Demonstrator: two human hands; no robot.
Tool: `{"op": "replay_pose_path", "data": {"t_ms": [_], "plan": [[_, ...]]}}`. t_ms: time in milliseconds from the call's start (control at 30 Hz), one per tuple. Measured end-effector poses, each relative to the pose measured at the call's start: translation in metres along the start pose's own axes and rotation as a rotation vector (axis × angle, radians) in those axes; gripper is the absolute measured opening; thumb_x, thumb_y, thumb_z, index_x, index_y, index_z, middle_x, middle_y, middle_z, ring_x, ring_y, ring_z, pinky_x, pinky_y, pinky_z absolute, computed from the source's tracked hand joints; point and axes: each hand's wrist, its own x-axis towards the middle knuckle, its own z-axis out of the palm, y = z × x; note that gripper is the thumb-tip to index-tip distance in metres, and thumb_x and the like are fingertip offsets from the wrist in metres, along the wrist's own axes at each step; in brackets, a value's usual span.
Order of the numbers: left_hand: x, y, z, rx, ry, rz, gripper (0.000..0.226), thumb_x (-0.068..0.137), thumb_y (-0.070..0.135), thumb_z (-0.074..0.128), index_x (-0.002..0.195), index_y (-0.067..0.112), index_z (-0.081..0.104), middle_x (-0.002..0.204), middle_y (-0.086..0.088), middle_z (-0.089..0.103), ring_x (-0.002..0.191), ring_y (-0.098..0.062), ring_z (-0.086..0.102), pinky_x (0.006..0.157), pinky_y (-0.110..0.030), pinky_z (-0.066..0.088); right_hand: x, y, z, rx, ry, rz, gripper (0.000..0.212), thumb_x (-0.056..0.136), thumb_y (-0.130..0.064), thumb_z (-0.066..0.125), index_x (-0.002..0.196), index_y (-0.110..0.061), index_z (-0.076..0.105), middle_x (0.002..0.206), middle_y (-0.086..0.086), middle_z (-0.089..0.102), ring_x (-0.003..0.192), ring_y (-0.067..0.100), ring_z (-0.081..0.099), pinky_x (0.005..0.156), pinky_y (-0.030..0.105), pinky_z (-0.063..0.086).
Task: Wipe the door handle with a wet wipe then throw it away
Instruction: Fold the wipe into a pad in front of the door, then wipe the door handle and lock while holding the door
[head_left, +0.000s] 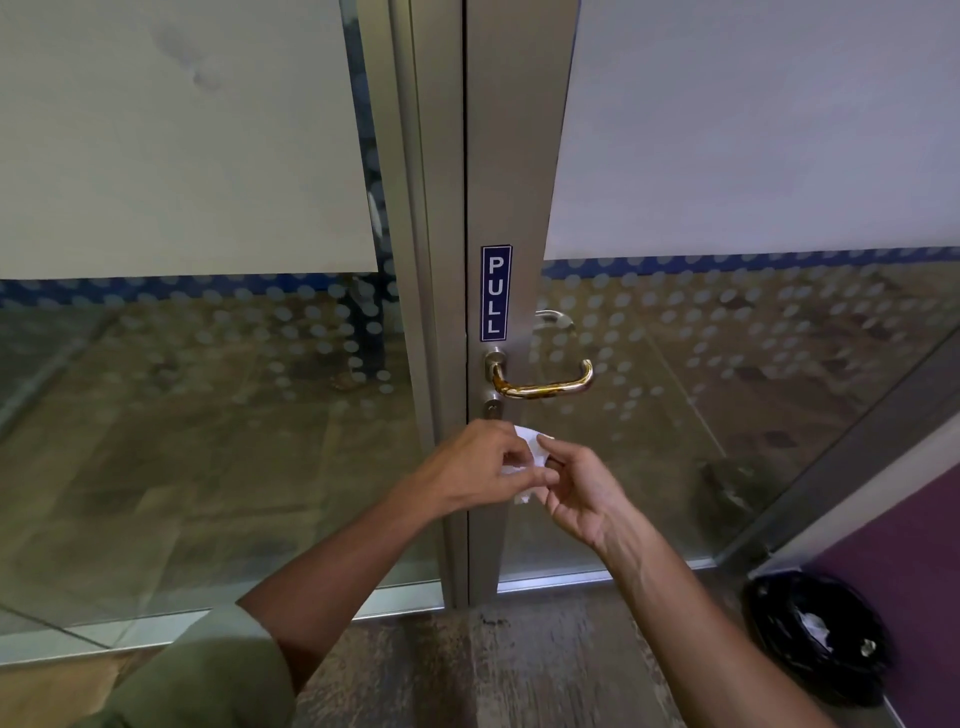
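Observation:
A shiny metal lever door handle (545, 383) sticks out from the aluminium door frame (514, 156), under a blue PULL sticker (495, 293). Just below the handle, my left hand (475, 465) and my right hand (576, 493) meet. Both pinch a small crumpled white wet wipe (530, 452) between their fingertips. Most of the wipe is hidden by the fingers. Neither hand touches the handle.
A black bin (815, 634) lined with a black bag stands on the floor at the lower right, with white scraps inside. Frosted glass panels flank the frame. A purple wall panel (914, 561) runs along the right. A keyhole cylinder (492, 408) sits under the handle.

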Motion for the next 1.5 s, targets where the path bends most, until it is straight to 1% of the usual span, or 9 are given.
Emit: {"op": "replay_pose_path", "data": {"t_ms": [167, 400, 500, 600, 800, 967, 1100, 1300, 1500], "plan": [[0.002, -0.012, -0.016, -0.076, 0.348, 0.053, 0.056, 0.090, 0.059, 0.048, 0.101, 0.012, 0.076, 0.097, -0.005, 0.071, 0.089, -0.014, 0.061, 0.077, -0.033, 0.051, -0.004, -0.005, -0.002, -0.010, 0.034, -0.050, 0.026, 0.100, -0.006, 0.048, 0.121, 0.005, 0.061, 0.104, 0.024, 0.073, 0.085, 0.029, 0.075, 0.070, 0.039, 0.063], [0.029, -0.052, -0.063, 0.469, 0.643, 0.102, 0.070, 0.091, 0.060, 0.048, 0.144, 0.014, 0.044, 0.148, -0.015, 0.041, 0.144, -0.033, 0.026, 0.121, -0.047, 0.013, -0.019, -0.040, 0.020, -0.290, 0.076, -0.355, 0.025, 0.104, -0.018, 0.046, 0.114, -0.013, 0.068, 0.107, 0.013, 0.076, 0.098, 0.028, 0.073, 0.076, 0.044, 0.061], [0.043, -0.067, -0.077, 0.624, 0.680, 0.133, 0.072, 0.094, 0.059, 0.046, 0.150, 0.016, 0.034, 0.158, -0.013, 0.023, 0.150, -0.036, 0.013, 0.125, -0.048, -0.005, -0.017, -0.060, 0.039, -0.648, 0.272, -0.705, 0.022, 0.103, -0.021, 0.049, 0.104, -0.028, 0.070, 0.100, -0.002, 0.074, 0.088, 0.015, 0.072, 0.070, 0.032, 0.060], [0.054, -0.076, -0.084, 0.751, 0.692, 0.153, 0.075, 0.095, 0.060, 0.045, 0.154, 0.016, 0.029, 0.162, -0.013, 0.013, 0.151, -0.038, 0.008, 0.124, -0.051, -0.011, -0.001, -0.067, 0.056, -1.148, 0.426, -1.003, 0.029, 0.101, -0.018, 0.050, 0.127, -0.021, 0.065, 0.096, -0.004, 0.070, 0.080, 0.012, 0.067, 0.072, 0.032, 0.060], [0.060, -0.076, -0.078, 0.755, 0.736, 0.186, 0.076, 0.098, 0.063, 0.038, 0.155, 0.013, 0.024, 0.162, -0.015, 0.013, 0.152, -0.036, 0.004, 0.123, -0.056, -0.006, 0.042, -0.026, 0.087, -1.933, 0.458, -0.968, 0.032, 0.091, 0.001, 0.052, 0.121, -0.010, 0.058, 0.098, 0.013, 0.071, 0.087, 0.033, 0.071, 0.061, 0.035, 0.045], [0.060, -0.074, -0.078, 0.744, 0.742, 0.206, 0.072, 0.099, 0.061, 0.037, 0.153, 0.014, 0.027, 0.160, -0.013, 0.015, 0.148, -0.041, 0.013, 0.122, -0.059, 0.001, 0.048, -0.002, 0.091, -2.294, 0.650, -0.989, 0.047, 0.081, -0.008, 0.053, 0.124, 0.005, 0.063, 0.101, 0.012, 0.072, 0.089, 0.023, 0.070, 0.068, 0.033, 0.052], [0.060, -0.074, -0.079, 0.751, 0.736, 0.202, 0.075, 0.098, 0.065, 0.033, 0.153, 0.015, 0.023, 0.159, -0.011, 0.012, 0.147, -0.039, 0.012, 0.122, -0.056, -0.005, 0.056, 0.005, 0.092, -2.231, 0.536, -0.936, 0.059, 0.100, -0.032, 0.029, 0.129, 0.013, 0.053, 0.121, 0.030, 0.061, 0.110, 0.039, 0.060, 0.096, 0.045, 0.047], [0.067, -0.077, -0.074, 0.747, 0.802, 0.216, 0.075, 0.096, 0.062, 0.045, 0.150, 0.015, 0.023, 0.157, -0.011, 0.015, 0.147, -0.038, 0.014, 0.122, -0.057, -0.004, 0.051, -0.008, 0.096, -2.202, 0.587, -0.852, 0.029, 0.084, -0.001, 0.054, 0.112, -0.005, 0.062, 0.085, 0.009, 0.071, 0.075, 0.029, 0.071, 0.062, 0.033, 0.044], [0.073, -0.088, -0.071, 0.740, 0.850, 0.245, 0.076, 0.094, 0.058, 0.053, 0.148, 0.015, 0.021, 0.156, -0.012, 0.016, 0.153, -0.024, -0.018, 0.122, -0.056, -0.006, 0.062, -0.009, 0.092, -2.188, 0.617, -0.895, 0.037, 0.085, -0.007, 0.060, 0.122, -0.014, 0.060, 0.081, 0.005, 0.076, 0.076, 0.023, 0.074, 0.104, 0.043, 0.039]]}}
